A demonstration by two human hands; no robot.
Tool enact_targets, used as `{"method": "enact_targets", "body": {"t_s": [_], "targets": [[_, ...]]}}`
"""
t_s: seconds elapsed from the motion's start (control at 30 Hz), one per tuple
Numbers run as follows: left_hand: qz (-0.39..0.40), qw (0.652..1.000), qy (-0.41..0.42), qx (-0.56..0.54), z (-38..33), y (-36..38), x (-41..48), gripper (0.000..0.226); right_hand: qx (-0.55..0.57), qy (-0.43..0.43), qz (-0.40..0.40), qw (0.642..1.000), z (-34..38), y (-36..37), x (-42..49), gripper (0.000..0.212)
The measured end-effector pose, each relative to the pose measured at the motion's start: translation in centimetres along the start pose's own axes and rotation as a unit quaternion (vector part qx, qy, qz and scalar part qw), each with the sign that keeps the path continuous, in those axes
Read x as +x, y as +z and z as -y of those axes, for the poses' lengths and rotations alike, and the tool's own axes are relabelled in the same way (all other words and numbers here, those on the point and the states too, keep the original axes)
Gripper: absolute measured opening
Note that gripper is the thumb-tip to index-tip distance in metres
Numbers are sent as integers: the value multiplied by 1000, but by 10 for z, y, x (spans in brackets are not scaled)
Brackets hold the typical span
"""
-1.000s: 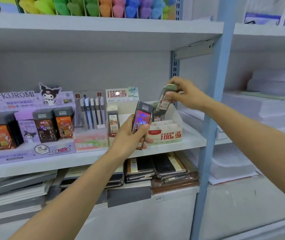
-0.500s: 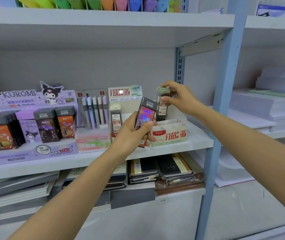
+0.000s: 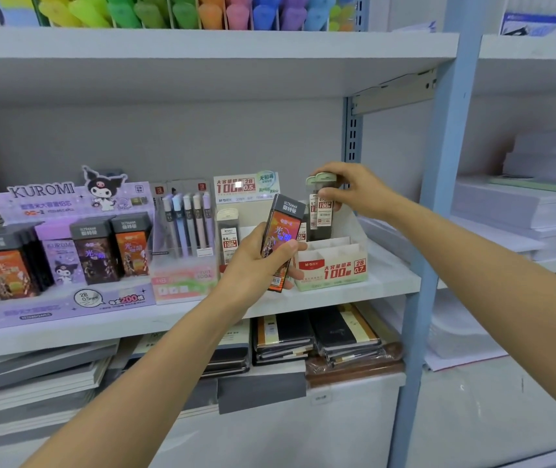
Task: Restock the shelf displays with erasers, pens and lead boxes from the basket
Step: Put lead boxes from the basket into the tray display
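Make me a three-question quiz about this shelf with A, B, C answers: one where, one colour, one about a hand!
1. Where is the Kuromi display? A) left of the pens B) right of the pens C) on the top shelf
2. What colour is the post? A) red B) black C) blue
3. What is the left hand doing? A) hanging empty B) holding an Ultraman box C) pressing the shelf
Answers: 1 A, the display sits leftmost. 2 C, the upright is pale blue. 3 B, fingers wrap the box.
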State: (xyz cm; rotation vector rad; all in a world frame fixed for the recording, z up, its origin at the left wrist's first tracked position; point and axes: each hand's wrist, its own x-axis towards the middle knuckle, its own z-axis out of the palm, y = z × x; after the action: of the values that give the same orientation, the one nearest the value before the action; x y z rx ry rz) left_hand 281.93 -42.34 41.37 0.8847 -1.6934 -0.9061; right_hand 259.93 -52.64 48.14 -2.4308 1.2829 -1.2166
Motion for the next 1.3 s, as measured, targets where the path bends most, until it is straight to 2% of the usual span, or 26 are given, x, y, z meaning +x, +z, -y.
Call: {"method": "enact_targets", "body": {"t_s": [0.13,0.23,0.37,0.53,0.6,0.63,0.67,0.73,0.8,0.93,1.07,1.13,1.17,1.23,1.3], "targets": [[1,1000,5,-8,2,-1,-1,28,10,-12,-54,998,2,20,-3,32],[2,1000,5,-15,3,-1,1,27,-33,15,-42,998,-1,25,-7,34],[1,999,3,-32,7,-1,3,24,-83,13,-68,994,-2,33,-18,39],[-9,997,-3,-73,8,0,3,17,-140,33,-37,989,12,28,-22,34],[-20,996,3,-87,8,-1,1,16,-95,14,-72,993,27,22,-26,34],[-27,996,9,-89,8,-3,0,16,-33,1,-81,996,38,20,-29,35],[-32,995,14,-89,8,-4,-1,16,51,-4,-65,997,50,19,-33,36],[-35,994,15,-103,6,-6,-4,16,182,2,18,983,73,22,-40,40],[-36,992,6,-121,3,-11,-9,17,196,-4,64,978,88,31,-44,34],[-78,988,-23,-130,1,-40,-29,22,258,14,-13,966,107,45,-44,27],[-134,989,8,-66,4,-81,-57,16,292,18,76,953,128,67,-35,26],[-193,980,48,17,13,-106,-75,19,287,3,66,956,145,82,-24,22],[-227,966,77,94,18,-121,-85,19,284,-9,43,958,155,89,-18,17],[-273,906,124,297,30,-152,-105,22,272,-37,7,961,174,102,-3,13],[-264,834,117,470,43,-179,-119,33,233,-60,3,971,192,118,12,15]]}}
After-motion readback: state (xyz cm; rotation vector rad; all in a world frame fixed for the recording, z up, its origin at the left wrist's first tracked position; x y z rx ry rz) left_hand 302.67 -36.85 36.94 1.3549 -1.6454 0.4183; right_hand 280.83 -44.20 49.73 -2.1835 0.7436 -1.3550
